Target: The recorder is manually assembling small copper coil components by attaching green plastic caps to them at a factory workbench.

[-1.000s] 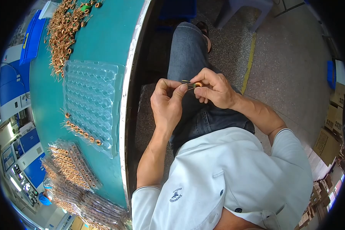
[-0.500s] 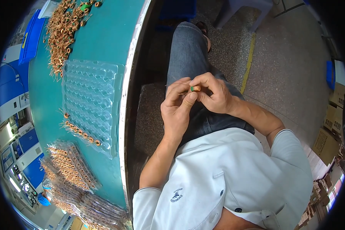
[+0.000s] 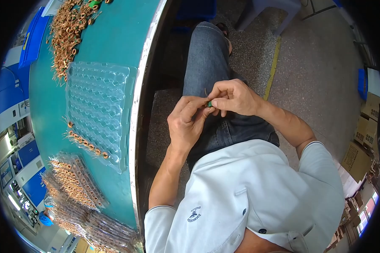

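Note:
A small copper-wound toroid coil [image 3: 209,103] with a green core is pinched between both hands above my lap. My left hand [image 3: 185,120] grips it from the left, thumb and fingers together. From the right, my right hand [image 3: 234,98] closes thumb and fingertips on it, and a thin wire end sticks up between them. Fingers hide most of the coil. On the table to the left lies a clear plastic tray [image 3: 98,101] with rows of pockets; a row of similar coils [image 3: 87,144] fills its near left edge.
A heap of loose coils [image 3: 67,36] lies at the table's far left. Stacked filled trays [image 3: 78,181] stand at the near left. The green table's pale edge [image 3: 135,126] runs beside my left arm. Cardboard boxes [image 3: 356,160] line the right; a stool [image 3: 268,10] stands ahead.
Both hands have turned the coil, so its copper windings are now mostly covered and the green part shows. My left hand has shifted slightly left and down.

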`<action>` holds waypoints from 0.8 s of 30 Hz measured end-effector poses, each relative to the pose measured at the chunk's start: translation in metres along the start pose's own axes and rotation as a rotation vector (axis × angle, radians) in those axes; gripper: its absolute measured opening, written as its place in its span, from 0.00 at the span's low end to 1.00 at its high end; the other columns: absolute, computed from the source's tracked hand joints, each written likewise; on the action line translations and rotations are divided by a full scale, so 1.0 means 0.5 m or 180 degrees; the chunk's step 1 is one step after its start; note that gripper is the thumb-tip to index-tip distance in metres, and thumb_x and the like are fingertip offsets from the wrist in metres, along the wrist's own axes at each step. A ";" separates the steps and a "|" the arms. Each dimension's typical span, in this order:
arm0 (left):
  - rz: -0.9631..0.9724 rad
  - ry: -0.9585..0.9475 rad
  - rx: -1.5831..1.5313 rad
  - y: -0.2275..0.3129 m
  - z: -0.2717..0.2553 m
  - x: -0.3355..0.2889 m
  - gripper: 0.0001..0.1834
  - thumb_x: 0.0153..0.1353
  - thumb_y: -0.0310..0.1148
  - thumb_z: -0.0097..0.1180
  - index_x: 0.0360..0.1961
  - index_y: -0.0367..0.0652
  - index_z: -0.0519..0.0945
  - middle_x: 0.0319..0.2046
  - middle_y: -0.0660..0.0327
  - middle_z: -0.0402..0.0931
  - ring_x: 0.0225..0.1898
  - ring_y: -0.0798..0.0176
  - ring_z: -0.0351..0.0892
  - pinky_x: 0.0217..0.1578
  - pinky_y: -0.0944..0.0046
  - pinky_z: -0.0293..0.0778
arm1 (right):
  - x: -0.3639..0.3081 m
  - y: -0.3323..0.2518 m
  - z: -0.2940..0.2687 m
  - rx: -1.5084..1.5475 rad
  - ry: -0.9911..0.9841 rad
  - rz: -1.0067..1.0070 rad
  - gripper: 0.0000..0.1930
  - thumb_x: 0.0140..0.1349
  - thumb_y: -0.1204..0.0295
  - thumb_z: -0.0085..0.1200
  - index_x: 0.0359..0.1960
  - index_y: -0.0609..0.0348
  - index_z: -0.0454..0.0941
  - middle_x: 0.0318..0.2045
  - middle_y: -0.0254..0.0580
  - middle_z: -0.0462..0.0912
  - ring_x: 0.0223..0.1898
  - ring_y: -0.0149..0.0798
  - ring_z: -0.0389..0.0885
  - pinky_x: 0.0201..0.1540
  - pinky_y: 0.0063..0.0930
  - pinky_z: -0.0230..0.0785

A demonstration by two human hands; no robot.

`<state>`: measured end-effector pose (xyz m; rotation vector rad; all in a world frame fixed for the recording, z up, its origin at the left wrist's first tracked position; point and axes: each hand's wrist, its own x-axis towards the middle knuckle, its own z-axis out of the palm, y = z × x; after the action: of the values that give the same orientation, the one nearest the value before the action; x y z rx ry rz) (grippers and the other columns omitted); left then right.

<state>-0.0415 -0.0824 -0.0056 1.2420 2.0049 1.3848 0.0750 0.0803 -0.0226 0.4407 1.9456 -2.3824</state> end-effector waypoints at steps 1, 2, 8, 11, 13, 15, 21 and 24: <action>0.0048 -0.0016 0.0037 -0.003 0.000 -0.001 0.11 0.52 0.23 0.69 0.38 0.39 0.84 0.32 0.59 0.80 0.33 0.67 0.80 0.32 0.70 0.78 | 0.001 0.001 0.001 0.0003 -0.0001 0.0007 0.07 0.64 0.75 0.54 0.38 0.70 0.77 0.31 0.45 0.84 0.29 0.30 0.84 0.29 0.20 0.77; 0.0042 -0.0018 0.0034 -0.007 0.000 -0.004 0.11 0.52 0.23 0.69 0.38 0.39 0.84 0.32 0.59 0.80 0.33 0.67 0.80 0.32 0.70 0.78 | 0.002 0.003 0.004 0.0065 0.0007 0.0068 0.07 0.63 0.76 0.54 0.38 0.70 0.77 0.31 0.46 0.85 0.29 0.31 0.84 0.29 0.20 0.78; 0.0107 0.0002 0.0146 -0.017 0.002 -0.005 0.11 0.52 0.22 0.68 0.38 0.39 0.84 0.32 0.59 0.80 0.32 0.66 0.80 0.32 0.70 0.78 | 0.008 0.005 0.007 0.0281 0.0110 0.0206 0.09 0.62 0.75 0.53 0.38 0.72 0.79 0.30 0.46 0.85 0.29 0.31 0.85 0.29 0.20 0.80; 0.0111 0.0018 0.0146 -0.017 0.000 -0.005 0.11 0.51 0.22 0.68 0.38 0.39 0.84 0.32 0.59 0.79 0.31 0.66 0.79 0.31 0.69 0.78 | 0.009 0.000 0.006 0.0327 0.0082 0.0256 0.09 0.62 0.76 0.52 0.38 0.72 0.78 0.32 0.48 0.85 0.30 0.33 0.85 0.30 0.22 0.81; 0.0101 0.0011 0.0184 -0.017 0.002 -0.004 0.11 0.51 0.22 0.68 0.38 0.39 0.84 0.31 0.59 0.79 0.31 0.66 0.79 0.31 0.69 0.77 | 0.008 0.000 0.004 0.0330 0.0064 0.0286 0.08 0.62 0.78 0.51 0.38 0.73 0.78 0.33 0.49 0.85 0.31 0.33 0.85 0.31 0.23 0.81; 0.0100 -0.0008 0.0228 -0.016 0.002 -0.004 0.11 0.51 0.21 0.68 0.38 0.39 0.84 0.30 0.59 0.78 0.30 0.66 0.79 0.30 0.69 0.77 | 0.008 0.001 0.004 0.0405 0.0043 0.0299 0.09 0.62 0.78 0.51 0.39 0.73 0.78 0.33 0.50 0.85 0.31 0.34 0.85 0.31 0.23 0.81; 0.0141 0.0011 0.0273 -0.015 0.007 -0.006 0.10 0.52 0.21 0.68 0.37 0.39 0.83 0.29 0.60 0.78 0.28 0.67 0.79 0.28 0.69 0.75 | 0.007 0.003 0.002 0.0481 0.0088 0.0337 0.10 0.61 0.77 0.53 0.39 0.74 0.80 0.31 0.50 0.85 0.29 0.34 0.86 0.31 0.22 0.82; 0.0199 0.0069 0.0323 -0.019 0.011 -0.008 0.10 0.52 0.21 0.67 0.36 0.39 0.83 0.29 0.60 0.77 0.28 0.67 0.79 0.28 0.69 0.75 | 0.008 0.008 0.004 0.0465 0.0139 0.0446 0.10 0.60 0.78 0.53 0.39 0.75 0.80 0.31 0.51 0.85 0.28 0.34 0.86 0.30 0.22 0.82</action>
<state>-0.0397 -0.0838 -0.0172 1.3496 2.0908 1.3451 0.0718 0.0781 -0.0271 0.6187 1.7004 -2.4530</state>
